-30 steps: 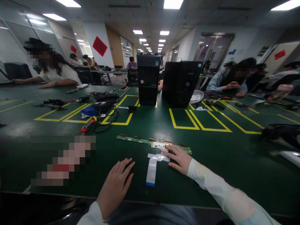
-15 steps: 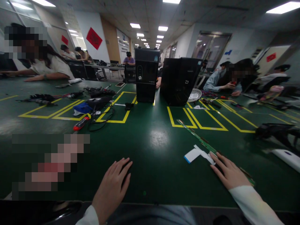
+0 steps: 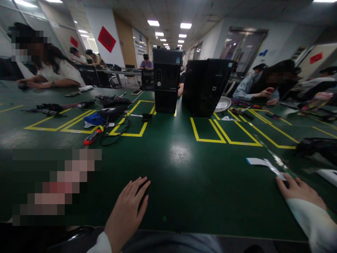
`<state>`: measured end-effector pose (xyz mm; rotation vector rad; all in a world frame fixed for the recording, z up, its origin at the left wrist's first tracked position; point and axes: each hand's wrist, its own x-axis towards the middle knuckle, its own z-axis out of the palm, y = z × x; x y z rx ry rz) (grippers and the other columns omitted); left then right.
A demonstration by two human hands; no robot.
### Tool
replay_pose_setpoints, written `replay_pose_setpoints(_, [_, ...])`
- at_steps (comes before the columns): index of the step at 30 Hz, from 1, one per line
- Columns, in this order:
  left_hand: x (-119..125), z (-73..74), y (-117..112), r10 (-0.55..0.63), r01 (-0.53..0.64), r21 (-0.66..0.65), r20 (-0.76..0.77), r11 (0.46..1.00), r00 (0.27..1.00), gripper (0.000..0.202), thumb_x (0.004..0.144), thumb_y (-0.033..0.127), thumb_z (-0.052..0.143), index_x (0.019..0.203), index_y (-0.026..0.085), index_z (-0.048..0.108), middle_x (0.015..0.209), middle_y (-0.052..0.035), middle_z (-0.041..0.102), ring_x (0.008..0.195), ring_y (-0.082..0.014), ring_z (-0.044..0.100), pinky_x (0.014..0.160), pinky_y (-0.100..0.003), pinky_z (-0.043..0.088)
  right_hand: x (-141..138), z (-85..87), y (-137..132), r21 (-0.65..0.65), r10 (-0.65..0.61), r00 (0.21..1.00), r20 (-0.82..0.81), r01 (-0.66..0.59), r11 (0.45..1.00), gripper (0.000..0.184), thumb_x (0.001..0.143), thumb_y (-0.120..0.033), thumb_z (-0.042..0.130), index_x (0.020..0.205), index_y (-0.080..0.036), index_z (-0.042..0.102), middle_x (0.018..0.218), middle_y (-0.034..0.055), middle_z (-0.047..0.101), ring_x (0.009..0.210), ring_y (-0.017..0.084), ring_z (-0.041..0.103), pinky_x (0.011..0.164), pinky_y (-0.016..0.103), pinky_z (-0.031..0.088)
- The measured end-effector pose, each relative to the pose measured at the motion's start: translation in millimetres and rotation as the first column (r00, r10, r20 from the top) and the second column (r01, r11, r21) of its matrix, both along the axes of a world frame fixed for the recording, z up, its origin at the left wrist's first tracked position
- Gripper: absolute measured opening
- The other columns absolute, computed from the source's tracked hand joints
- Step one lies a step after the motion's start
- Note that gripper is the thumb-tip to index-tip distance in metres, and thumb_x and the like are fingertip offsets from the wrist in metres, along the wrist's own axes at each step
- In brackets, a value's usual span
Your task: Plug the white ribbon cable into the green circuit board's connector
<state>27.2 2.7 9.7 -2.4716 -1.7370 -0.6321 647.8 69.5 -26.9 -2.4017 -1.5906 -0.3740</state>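
My left hand (image 3: pixel 129 207) lies flat on the green tabletop near its front edge, fingers stretched and slightly apart, with nothing in it. On the right, my right hand (image 3: pixel 301 191) has its fingers curled over a long, narrow green circuit board (image 3: pixel 276 156). The board lies at a slant on the table, its near end hidden under the hand. A white flat ribbon cable (image 3: pixel 259 161) with a blue tip sticks out leftward from the board, close to the thumb.
Two black computer towers (image 3: pixel 167 80) stand at the table's middle. A red screwdriver (image 3: pixel 92 137), a blue bundle (image 3: pixel 93 120) and black cables lie left. Yellow tape outlines (image 3: pixel 210 141) mark the surface. A black object (image 3: pixel 316 149) sits far right. Co-workers sit at both sides.
My right hand has moved to the right, and the circuit board with its ribbon cable has slid along with it. My left hand stays in place. The view has shifted slightly.
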Motion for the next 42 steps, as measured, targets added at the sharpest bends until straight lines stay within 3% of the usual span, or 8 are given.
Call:
replay_pose_setpoints(2, [-0.1,-1.4,0.5,0.011,-0.011,-0.003,-0.004,1.000,1.000,0.041,0.092,0.027,0.043,0.132,0.024,0.048,0.134,-0.0068,0.053,0.124,-0.0244,0.049,0.105,-0.047,0.038,-4.2,12.3,2.8,-0.151,-0.230,0.972,-0.049,0.220,0.964,0.080,0.082,-0.068,0.019,0.135,-0.015,0.049,0.136,0.0271,0.042,0.119,0.046,0.045,0.088,0.059,0.039])
replay_pose_setpoints(5, [0.1,-2.4,0.9,0.016,-0.016,-0.010,-0.016,1.000,1.000,0.041,0.092,0.028,0.042,0.132,0.023,0.048,0.135,-0.0065,0.052,0.125,-0.0241,0.048,0.106,-0.047,0.037,-11.0,26.4,6.0,-0.288,-0.339,0.938,-0.071,0.306,0.907,0.077,0.084,-0.066,0.015,0.141,-0.020,0.040,0.145,0.0192,0.035,0.127,0.042,0.038,0.098,0.056,0.035])
replay_pose_setpoints(14, [-1.1,-3.0,-0.6,0.035,-0.036,-0.027,-0.036,0.999,0.999,0.043,0.093,0.031,0.041,0.135,0.024,0.045,0.137,-0.0066,0.050,0.126,-0.0254,0.047,0.104,-0.048,0.040,13.1,15.7,14.3,-0.281,-0.341,0.931,-0.128,0.296,0.913,0.079,0.079,-0.070,0.021,0.136,-0.021,0.046,0.143,0.0236,0.034,0.126,0.048,0.034,0.090,0.063,0.035])
replay_pose_setpoints(25, [0.5,-0.7,-0.7,0.032,-0.032,-0.001,-0.030,0.999,0.999,0.041,0.092,0.031,0.043,0.133,0.024,0.048,0.134,-0.0068,0.053,0.123,-0.0251,0.050,0.103,-0.047,0.040,-16.6,26.6,5.5,-0.194,-0.345,0.937,-0.053,0.329,0.924,0.085,0.079,-0.066,0.012,0.136,-0.013,0.047,0.141,0.0241,0.038,0.122,0.042,0.043,0.090,0.055,0.037])
replay_pose_setpoints(32, [0.1,-2.7,0.4,0.025,-0.025,0.002,-0.013,1.000,1.000,0.042,0.091,0.028,0.043,0.132,0.024,0.048,0.134,-0.0060,0.053,0.124,-0.0243,0.048,0.104,-0.047,0.039,-16.0,22.7,5.2,-0.181,-0.082,0.997,0.009,0.082,0.980,0.073,0.080,-0.052,0.021,0.118,-0.003,0.059,0.112,0.0286,0.059,0.107,0.039,0.057,0.088,0.047,0.046])
replay_pose_setpoints(36, [-0.1,-4.6,0.7,0.022,-0.022,0.011,0.000,1.000,1.000,0.042,0.091,0.028,0.044,0.132,0.024,0.049,0.134,-0.0057,0.054,0.124,-0.0244,0.049,0.104,-0.047,0.039,-33.8,17.7,12.2,-0.087,0.157,0.985,-0.066,-0.163,0.983,0.067,0.080,-0.049,0.029,0.119,-0.002,0.058,0.116,0.0249,0.060,0.107,0.035,0.058,0.094,0.045,0.047])
replay_pose_setpoints(38, [-0.2,-5.2,0.5,0.024,-0.024,0.015,0.005,1.000,1.000,0.041,0.091,0.028,0.044,0.132,0.023,0.049,0.133,-0.0061,0.054,0.124,-0.0247,0.049,0.104,-0.047,0.039,-53.2,16.3,16.7,-0.011,0.352,0.932,-0.084,-0.354,0.935,0.060,0.082,-0.048,0.034,0.120,-0.008,0.057,0.121,0.0203,0.059,0.109,0.032,0.058,0.095,0.046,0.047])
replay_pose_setpoints(42, [-0.4,-4.7,0.0,0.028,-0.028,0.016,0.009,0.999,1.000,0.040,0.091,0.029,0.044,0.131,0.022,0.050,0.133,-0.0065,0.054,0.124,-0.0254,0.049,0.103,-0.048,0.040,-112.0,17.3,27.1,0.085,0.696,0.713,-0.084,-0.690,0.718,0.043,0.089,-0.039,0.039,0.122,-0.016,0.056,0.131,0.0140,0.054,0.118,0.025,0.054,0.099,0.045,0.045])
